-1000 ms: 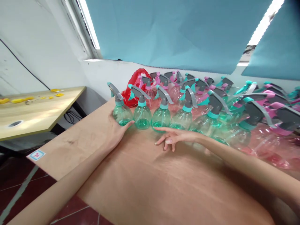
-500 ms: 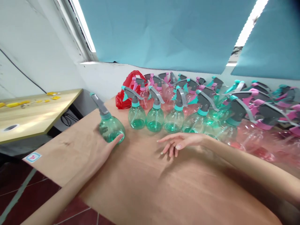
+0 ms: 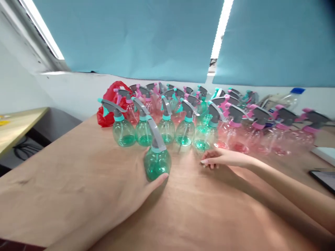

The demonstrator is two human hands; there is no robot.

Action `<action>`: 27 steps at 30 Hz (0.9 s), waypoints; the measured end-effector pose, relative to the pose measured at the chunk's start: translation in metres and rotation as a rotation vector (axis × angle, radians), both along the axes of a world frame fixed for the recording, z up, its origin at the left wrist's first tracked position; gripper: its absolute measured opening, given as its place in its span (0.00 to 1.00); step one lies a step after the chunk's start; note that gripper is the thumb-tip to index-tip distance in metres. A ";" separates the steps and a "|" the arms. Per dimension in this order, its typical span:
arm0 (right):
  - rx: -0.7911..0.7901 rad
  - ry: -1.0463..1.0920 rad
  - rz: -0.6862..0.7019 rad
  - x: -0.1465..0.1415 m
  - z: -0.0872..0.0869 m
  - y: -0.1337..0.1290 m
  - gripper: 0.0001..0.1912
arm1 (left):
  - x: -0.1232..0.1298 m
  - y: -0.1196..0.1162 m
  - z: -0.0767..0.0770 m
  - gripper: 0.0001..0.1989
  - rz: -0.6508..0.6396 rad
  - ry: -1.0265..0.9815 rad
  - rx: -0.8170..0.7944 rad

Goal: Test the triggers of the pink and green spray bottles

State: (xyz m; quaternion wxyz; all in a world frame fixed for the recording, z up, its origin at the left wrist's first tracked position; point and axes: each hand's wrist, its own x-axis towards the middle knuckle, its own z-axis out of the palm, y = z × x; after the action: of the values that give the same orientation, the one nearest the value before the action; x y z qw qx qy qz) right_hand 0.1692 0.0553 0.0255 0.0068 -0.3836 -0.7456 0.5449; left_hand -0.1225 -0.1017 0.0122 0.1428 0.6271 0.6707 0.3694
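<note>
My left hand (image 3: 141, 195) is wrapped round the clear green body of a spray bottle (image 3: 157, 164) with a grey trigger head and teal collar, a little green liquid inside. The bottle leans slightly left, in front of a row of similar green spray bottles (image 3: 124, 134); whether its base touches the table is unclear. My right hand (image 3: 216, 158) hovers over the table with loosely curled fingers and holds nothing. It is just in front of another green spray bottle (image 3: 205, 134) and pink spray bottles (image 3: 234, 134).
The wooden table (image 3: 78, 174) carries several more green and pink bottles behind the front row. A red plastic bag (image 3: 106, 116) lies at the back left. A blue-capped bottle (image 3: 291, 99) stands back right, a dark-edged flat device (image 3: 324, 179) at the right edge. Another table (image 3: 23, 123) stands left.
My left hand has carried the green spray bottle rightward, in front of the row. My right hand's spread fingers have curled in. The view has turned right.
</note>
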 end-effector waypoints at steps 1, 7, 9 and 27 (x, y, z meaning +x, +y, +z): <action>0.025 0.007 -0.024 0.001 -0.001 0.002 0.22 | 0.010 0.007 0.003 0.39 -0.041 -0.002 -0.004; 0.159 0.027 -0.107 -0.003 -0.007 0.018 0.23 | 0.045 0.029 0.005 0.41 -0.140 -0.024 -0.047; 0.236 0.018 -0.137 -0.003 -0.008 0.018 0.23 | 0.050 0.031 0.004 0.42 -0.150 -0.040 -0.066; 0.652 0.326 -0.269 0.014 0.023 -0.051 0.37 | 0.101 0.047 -0.006 0.49 -0.406 -0.117 -0.007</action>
State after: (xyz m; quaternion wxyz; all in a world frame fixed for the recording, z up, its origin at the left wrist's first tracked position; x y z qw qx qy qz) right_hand 0.1834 0.0041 0.0484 0.3183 -0.3639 -0.8119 0.3273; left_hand -0.0220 -0.0546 0.0065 0.2553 0.7263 0.5226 0.3664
